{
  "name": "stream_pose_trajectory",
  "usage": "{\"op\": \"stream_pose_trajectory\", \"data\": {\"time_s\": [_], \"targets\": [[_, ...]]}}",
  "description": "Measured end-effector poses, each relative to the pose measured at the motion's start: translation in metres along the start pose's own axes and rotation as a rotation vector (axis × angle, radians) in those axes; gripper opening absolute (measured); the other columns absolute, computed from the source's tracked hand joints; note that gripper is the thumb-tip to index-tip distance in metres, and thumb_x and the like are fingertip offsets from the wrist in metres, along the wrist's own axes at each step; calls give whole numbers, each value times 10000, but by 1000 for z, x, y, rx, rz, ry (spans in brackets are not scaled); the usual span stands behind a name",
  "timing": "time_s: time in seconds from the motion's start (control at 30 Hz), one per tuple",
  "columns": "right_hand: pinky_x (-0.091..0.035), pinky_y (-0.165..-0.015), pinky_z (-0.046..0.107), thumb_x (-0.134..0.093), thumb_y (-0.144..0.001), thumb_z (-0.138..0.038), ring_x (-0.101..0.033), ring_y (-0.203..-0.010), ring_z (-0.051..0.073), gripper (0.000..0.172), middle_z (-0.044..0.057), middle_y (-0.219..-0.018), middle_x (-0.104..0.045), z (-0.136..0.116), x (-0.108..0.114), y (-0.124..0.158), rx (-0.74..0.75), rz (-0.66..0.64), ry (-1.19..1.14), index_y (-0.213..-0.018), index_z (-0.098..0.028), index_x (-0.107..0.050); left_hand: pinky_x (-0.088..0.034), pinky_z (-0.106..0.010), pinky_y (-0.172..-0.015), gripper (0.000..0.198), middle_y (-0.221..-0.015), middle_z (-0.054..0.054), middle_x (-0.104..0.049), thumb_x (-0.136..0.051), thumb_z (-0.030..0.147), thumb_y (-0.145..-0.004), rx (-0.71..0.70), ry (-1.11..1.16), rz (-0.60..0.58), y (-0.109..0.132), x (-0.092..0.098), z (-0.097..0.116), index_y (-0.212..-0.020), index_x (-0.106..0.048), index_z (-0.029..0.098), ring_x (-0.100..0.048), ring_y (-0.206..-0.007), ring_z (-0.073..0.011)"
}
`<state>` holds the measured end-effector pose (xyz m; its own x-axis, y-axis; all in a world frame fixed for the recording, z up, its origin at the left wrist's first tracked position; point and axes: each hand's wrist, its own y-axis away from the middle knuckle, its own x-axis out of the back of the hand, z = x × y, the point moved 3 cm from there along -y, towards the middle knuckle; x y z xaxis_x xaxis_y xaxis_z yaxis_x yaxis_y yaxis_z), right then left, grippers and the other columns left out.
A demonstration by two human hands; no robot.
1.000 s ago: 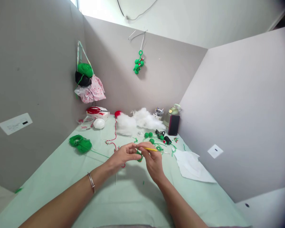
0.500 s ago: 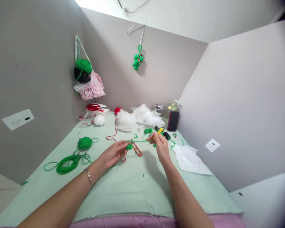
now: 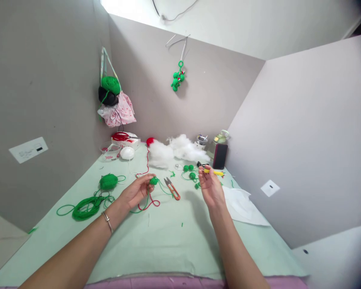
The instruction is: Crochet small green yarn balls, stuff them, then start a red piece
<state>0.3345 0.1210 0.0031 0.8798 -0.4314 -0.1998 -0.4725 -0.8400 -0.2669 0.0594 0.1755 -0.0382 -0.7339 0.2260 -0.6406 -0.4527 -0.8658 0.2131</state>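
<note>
Pinched in the fingers of my left hand (image 3: pixel 139 190) is a small green crocheted ball (image 3: pixel 153 181), with loose green yarn trailing from it. My right hand (image 3: pixel 211 185) holds a crochet hook by its yellow handle (image 3: pixel 214 172), which lies nearly level across the fingers. Between the hands, orange-handled thread snips (image 3: pixel 172 188) rest on the pale green cloth, blades pointing away. Several small green balls (image 3: pixel 192 176) joined by yarn lie just left of my right hand. A loop of red yarn (image 3: pixel 152 203) curls below the left hand.
Green yarn lies at left as a ball (image 3: pixel 108 182) and a loose coil (image 3: pixel 87 208). White stuffing (image 3: pixel 180 149) is heaped at the back. A phone (image 3: pixel 220 156) leans at back right, near a white sheet (image 3: pixel 243 206). Red scissors (image 3: pixel 122 137) lie on a box at back left.
The green strand stretched between my hands has gone slack and dropped. My left hand moved left with the ball; my right hand moved right, turning the hook level.
</note>
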Motion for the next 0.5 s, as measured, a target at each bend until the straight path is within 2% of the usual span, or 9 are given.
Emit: {"op": "stream_pose_trajectory", "data": {"time_s": [0.13, 0.23, 0.3, 0.4, 0.5], "targets": [[-449, -531, 287, -629, -808, -696, -528, -551, 140, 508, 12, -685, -622, 7, 6, 0, -29, -50, 162, -893, -197, -673, -596, -458, -892, 359, -1287, -113, -656, -651, 342, -976, -18, -2, 17, -4, 4, 0, -1289, -623, 168, -678, -1071, -249], [-392, -546, 282, -754, -760, -538, -473, -532, 149, 356, -12, -553, -535, 18, 2, 7, -69, -130, 364, -729, -193, -674, -594, -464, -900, 368, -1299, -115, -651, -647, 349, -978, -45, -13, 35, -7, 6, -2, -1299, -619, 172, -676, -1081, -253], [-424, -625, 297, -805, -715, -454, -549, -645, 190, 288, 17, -613, -580, 23, -5, 14, -69, -169, 462, -698, -201, -667, -602, -444, -869, 340, -1262, -107, -664, -643, 343, -981, -54, -36, 33, -8, 5, -6, -1272, -629, 167, -683, -1043, -239], [-473, -738, 330, -737, -787, -464, -626, -830, 235, 276, 73, -846, -683, 26, -23, 27, -46, -260, 512, -882, -207, -706, -591, -324, -752, 198, -1039, -63, -709, -701, 272, -937, -56, -85, 0, -3, -4, -16, -1077, -681, 134, -684, -825, -160], [-519, -711, 338, -598, -891, -535, -656, -763, 216, 363, 51, -849, -709, 26, -47, 45, -49, -445, 475, -1049, -221, -689, -522, -234, -627, 185, -833, -33, -708, -811, 240, -819, -57, -150, -49, 8, -17, -29, -912, -696, 127, -644, -643, -112]]}}
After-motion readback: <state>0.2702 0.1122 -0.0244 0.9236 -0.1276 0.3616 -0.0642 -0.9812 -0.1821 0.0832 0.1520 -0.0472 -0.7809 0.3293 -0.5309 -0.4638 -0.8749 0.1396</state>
